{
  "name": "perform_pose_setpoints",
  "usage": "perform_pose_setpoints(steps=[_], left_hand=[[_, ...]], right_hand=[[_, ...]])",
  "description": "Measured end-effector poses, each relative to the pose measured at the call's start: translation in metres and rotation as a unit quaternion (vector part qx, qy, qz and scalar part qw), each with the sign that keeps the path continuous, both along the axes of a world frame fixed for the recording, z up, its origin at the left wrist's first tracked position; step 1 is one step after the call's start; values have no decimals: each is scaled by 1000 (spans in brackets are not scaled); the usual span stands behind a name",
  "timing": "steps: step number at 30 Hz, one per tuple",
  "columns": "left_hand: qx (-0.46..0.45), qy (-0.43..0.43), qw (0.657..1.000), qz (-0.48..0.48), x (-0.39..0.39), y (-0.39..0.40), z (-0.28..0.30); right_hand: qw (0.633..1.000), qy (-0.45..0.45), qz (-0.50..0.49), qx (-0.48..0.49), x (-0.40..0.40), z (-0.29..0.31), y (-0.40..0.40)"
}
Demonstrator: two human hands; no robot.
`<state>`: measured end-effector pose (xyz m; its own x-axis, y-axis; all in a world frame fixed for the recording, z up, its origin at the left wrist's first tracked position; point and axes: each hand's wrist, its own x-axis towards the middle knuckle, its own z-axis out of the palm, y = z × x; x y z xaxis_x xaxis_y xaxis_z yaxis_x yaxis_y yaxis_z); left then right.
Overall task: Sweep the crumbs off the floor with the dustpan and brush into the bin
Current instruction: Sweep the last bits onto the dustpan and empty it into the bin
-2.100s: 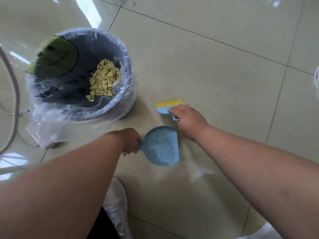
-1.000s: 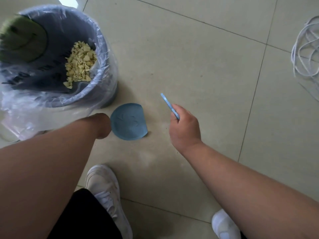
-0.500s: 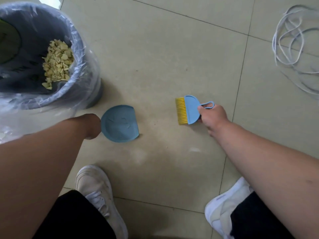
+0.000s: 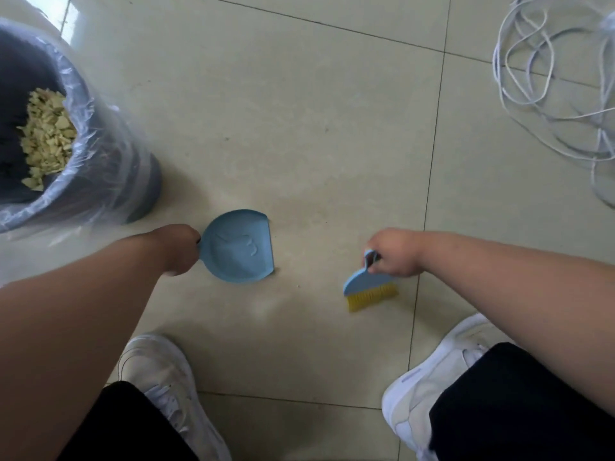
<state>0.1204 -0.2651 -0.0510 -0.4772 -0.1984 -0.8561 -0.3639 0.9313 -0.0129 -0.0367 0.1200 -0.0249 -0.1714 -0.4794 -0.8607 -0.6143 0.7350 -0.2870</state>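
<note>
Head view: at far left, pale yellow crumbs (image 4: 46, 141) are seen inside the plastic-lined grey bin (image 4: 109, 154). The blue plastic dustpan (image 4: 238, 246) is gripped by the left hand (image 4: 176, 249); the blue yellow-bristled brush (image 4: 369, 287) is held by right-hand fingers (image 4: 382, 264) on the floor (image 4: 316, 144).

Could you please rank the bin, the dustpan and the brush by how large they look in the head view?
1. Bin, largest though cut off by the frame.
2. Dustpan.
3. Brush, smallest, partly hidden by the right hand.
</note>
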Motion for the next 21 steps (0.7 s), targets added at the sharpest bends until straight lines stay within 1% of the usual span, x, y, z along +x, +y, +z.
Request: perform_pose_setpoints(steps=[1, 2, 4, 5, 6, 8, 9, 10, 11, 12, 13, 14, 15, 16, 18, 19, 21], left_hand=[[7, 6, 1000, 6, -3, 5, 1], [12, 10, 1000, 9, -7, 10, 3], [18, 15, 1000, 16, -13, 18, 6], [20, 17, 999, 18, -16, 20, 6], [21, 20, 999, 18, -18, 22, 6], [26, 24, 999, 15, -22, 25, 7], [28, 30, 999, 19, -24, 26, 8], [32, 36, 998, 28, -25, 27, 8], [39, 42, 998, 37, -27, 28, 9], [45, 52, 997, 47, -27, 29, 10], [52, 66, 995, 58, -28, 29, 11], [61, 82, 992, 69, -28, 30, 11], [71, 99, 989, 78, -28, 30, 12], [77, 113, 987, 83, -27, 30, 13], [79, 125, 986, 79, -25, 30, 15], [77, 126, 986, 79, -24, 30, 16], [75, 129, 985, 86, -24, 29, 20]], right_hand=[[998, 41, -40, -31, -17, 2, 0], [989, 89, -100, -65, -33, 6, -1], [952, 174, -218, -128, -60, 13, -2], [938, 194, -248, -142, -69, 15, -1], [936, 194, -258, -141, -75, 16, 1], [939, 154, -279, -130, -80, 18, 10], [933, 130, -309, -132, -81, 21, 17], [916, 121, -355, -143, -82, 25, 26], [886, 138, -414, -160, -85, 31, 36], [844, 198, -467, -174, -91, 33, 50], [800, 282, -501, -172, -98, 35, 67], [763, 365, -514, -140, -104, 37, 87], [736, 425, -519, -91, -106, 39, 107], [719, 449, -528, -43, -103, 40, 124], [712, 439, -548, 26, -90, 40, 146], [713, 424, -556, 40, -81, 38, 149], [707, 404, -580, 28, -66, 29, 143]])
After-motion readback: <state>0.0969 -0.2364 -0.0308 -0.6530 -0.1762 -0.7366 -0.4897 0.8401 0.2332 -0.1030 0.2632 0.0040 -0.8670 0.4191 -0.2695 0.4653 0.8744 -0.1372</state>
